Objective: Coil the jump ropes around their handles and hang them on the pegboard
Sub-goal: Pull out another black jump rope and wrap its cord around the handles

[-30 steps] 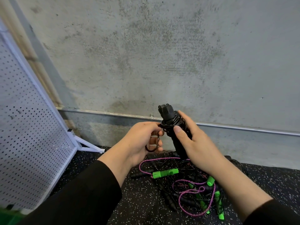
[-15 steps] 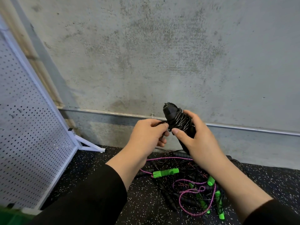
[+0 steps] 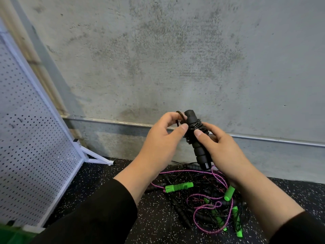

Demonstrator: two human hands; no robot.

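Note:
My right hand (image 3: pixel 223 148) grips the black jump rope handles (image 3: pixel 197 138), held upright with thin black cord wound round their upper part. My left hand (image 3: pixel 163 143) pinches a loop of that black cord (image 3: pixel 180 117) beside the handles' top end. Below the hands a tangled pile of jump ropes (image 3: pixel 207 199) lies on the floor: pink cords, black cords, green handles (image 3: pixel 179 187) and black handles. The white pegboard (image 3: pixel 31 147) stands tilted at the left.
A grey concrete wall (image 3: pixel 175 59) with a metal pipe (image 3: pixel 274 140) along its base fills the background. The floor is black speckled rubber (image 3: pixel 151 219). The pegboard's white foot (image 3: pixel 98 158) reaches out onto the floor. Something green shows at the bottom left corner.
The handles have risen slightly and stand more upright. My left hand has brought the cord loop up from the side to the handles' top end.

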